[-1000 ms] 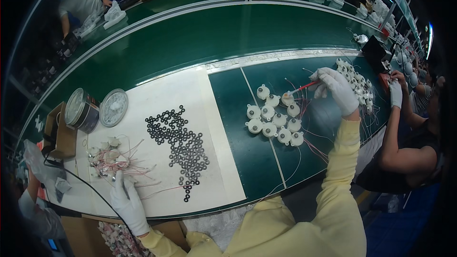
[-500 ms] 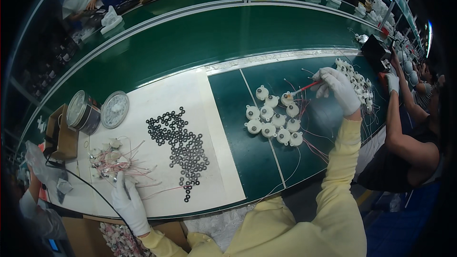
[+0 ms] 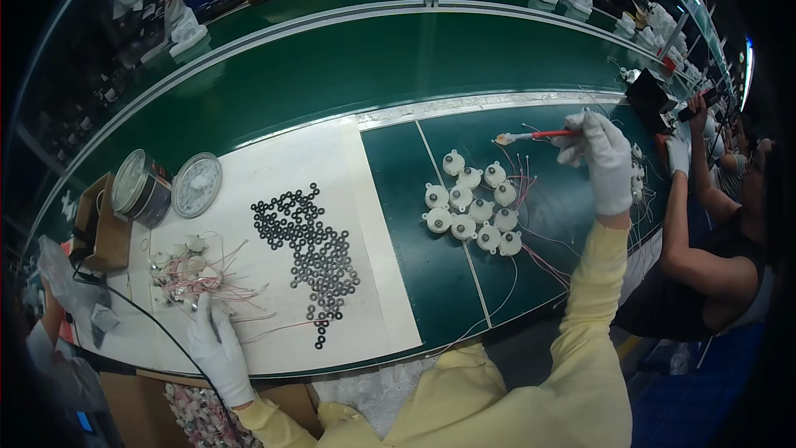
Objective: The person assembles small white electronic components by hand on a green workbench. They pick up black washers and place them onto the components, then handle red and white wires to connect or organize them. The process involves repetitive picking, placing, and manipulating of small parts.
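My right hand (image 3: 601, 162), in a white glove, pinches the red handle of a small brush (image 3: 547, 134). The brush's pale, smeared tip hangs apart from and above a group of round white motors (image 3: 479, 211) with dark centre shafts and thin wires. My left hand (image 3: 217, 348), gloved too, has its fingers stretched out and slightly apart at the near edge of a heap of wired white motors (image 3: 189, 270). It seems to hold nothing. Many black rings (image 3: 319, 261) lie flat on the white sheet (image 3: 365, 199) between my hands.
An open tin (image 3: 143, 191) and its round lid (image 3: 197, 185) stand at the left, beside a cardboard box (image 3: 104, 228). A black cable (image 3: 149, 315) crosses near my left hand. More motors fill a box (image 3: 207, 415) below. A co-worker's arm (image 3: 681, 216) reaches in at the right.
My right hand has lifted the brush off the motors, up and away, its tip now clear of them. My left hand stays by the wired heap with little movement.
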Action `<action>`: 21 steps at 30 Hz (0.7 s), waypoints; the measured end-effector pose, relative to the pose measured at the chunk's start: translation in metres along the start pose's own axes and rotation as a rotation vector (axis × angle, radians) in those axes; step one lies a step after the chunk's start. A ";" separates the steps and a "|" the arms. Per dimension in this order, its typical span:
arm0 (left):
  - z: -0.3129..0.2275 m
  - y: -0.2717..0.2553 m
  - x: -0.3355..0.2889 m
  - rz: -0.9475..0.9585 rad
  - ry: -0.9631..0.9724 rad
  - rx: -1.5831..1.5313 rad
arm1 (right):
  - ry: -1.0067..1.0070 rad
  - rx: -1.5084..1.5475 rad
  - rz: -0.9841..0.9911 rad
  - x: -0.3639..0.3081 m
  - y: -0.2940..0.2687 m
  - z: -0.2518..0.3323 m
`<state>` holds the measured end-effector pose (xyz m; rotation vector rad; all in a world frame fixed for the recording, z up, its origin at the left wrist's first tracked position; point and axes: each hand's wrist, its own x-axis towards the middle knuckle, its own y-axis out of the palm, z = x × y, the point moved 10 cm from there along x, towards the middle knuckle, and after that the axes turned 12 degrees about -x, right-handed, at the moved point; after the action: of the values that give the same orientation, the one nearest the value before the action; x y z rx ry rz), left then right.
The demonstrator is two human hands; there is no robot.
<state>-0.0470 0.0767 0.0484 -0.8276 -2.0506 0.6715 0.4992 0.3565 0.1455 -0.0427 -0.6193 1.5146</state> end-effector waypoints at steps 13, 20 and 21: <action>-0.012 -0.001 0.003 -0.011 0.056 0.041 | 0.151 -0.168 -0.092 -0.100 0.024 -0.026; -0.006 -0.003 0.000 -0.016 0.048 0.050 | 0.183 -0.127 -0.059 -0.098 0.040 -0.024; -0.007 -0.004 0.000 -0.018 0.046 0.053 | 0.173 -0.134 -0.053 -0.098 0.041 -0.025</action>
<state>-0.0423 0.0754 0.0547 -0.7868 -1.9877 0.6880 0.4783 0.2777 0.0734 -0.2553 -0.5778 1.3997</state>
